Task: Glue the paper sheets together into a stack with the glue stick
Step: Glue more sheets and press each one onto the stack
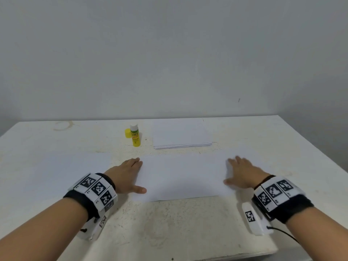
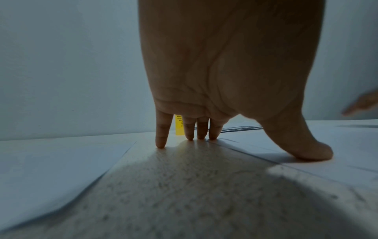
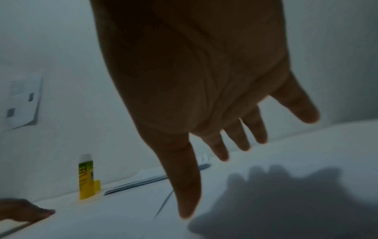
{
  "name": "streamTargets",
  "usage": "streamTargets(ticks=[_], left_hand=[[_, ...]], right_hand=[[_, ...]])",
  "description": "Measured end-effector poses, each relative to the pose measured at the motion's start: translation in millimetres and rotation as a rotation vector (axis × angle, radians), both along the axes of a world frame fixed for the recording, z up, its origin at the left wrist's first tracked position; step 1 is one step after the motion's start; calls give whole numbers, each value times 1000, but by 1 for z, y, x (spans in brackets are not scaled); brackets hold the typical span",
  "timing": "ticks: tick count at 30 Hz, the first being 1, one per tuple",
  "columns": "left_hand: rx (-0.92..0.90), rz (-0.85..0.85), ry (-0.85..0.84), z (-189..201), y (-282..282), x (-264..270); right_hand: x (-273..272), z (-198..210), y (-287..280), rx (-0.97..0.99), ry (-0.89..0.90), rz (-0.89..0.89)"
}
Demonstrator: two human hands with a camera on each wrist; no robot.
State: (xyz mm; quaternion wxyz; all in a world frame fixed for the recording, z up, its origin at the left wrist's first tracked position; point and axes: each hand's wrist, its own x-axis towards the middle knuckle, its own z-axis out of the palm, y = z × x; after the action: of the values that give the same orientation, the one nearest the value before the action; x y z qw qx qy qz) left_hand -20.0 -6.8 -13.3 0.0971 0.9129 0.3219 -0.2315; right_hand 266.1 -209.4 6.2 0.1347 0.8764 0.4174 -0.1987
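Both hands lie flat, fingers straight: left hand [image 1: 126,173] and right hand [image 1: 243,173] at the sheet's [image 1: 184,176] ends. The uncapped glue stick [image 1: 134,135] stands upright toward the tabletop's far edge; the left hand is nearer.

So there's a yellow plastic glue stick with a green label [image 1: 135,136] standing upright near the table's far edge, a bit left of centre, cap off and the white glue tip showing. Its little yellow cap [image 1: 127,133] sits just beside it on the left. Right of that, also by the far edge, is a neat pile of white paper sheets [image 1: 181,134]. A single white sheet [image 1: 184,178] lies flat mid-table, closer to the near edge, and another white sheet [image 1: 56,172] lies flat toward the left edge.
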Motion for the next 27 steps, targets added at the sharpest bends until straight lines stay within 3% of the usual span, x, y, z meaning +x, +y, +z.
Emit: streamTargets(ticks=[4, 8, 10, 14, 19, 27], left_hand=[[25, -7, 18, -3, 1, -5], [-33, -7, 28, -5, 8, -12], [-58, -4, 29, -6, 8, -13], [-67, 15, 39, -5, 4, -12], [-49, 1, 105, 0, 0, -11], [-25, -49, 199, 3, -1, -12]], right_hand=[[10, -9, -1, -103, 99, -29], [13, -3, 0, -57, 16, -55], [-3, 5, 9, 50, -12, -43], [-67, 9, 44, 181, 182, 139], [-136, -8, 83, 52, 258, 203], [-151, -22, 92, 8, 219, 160]])
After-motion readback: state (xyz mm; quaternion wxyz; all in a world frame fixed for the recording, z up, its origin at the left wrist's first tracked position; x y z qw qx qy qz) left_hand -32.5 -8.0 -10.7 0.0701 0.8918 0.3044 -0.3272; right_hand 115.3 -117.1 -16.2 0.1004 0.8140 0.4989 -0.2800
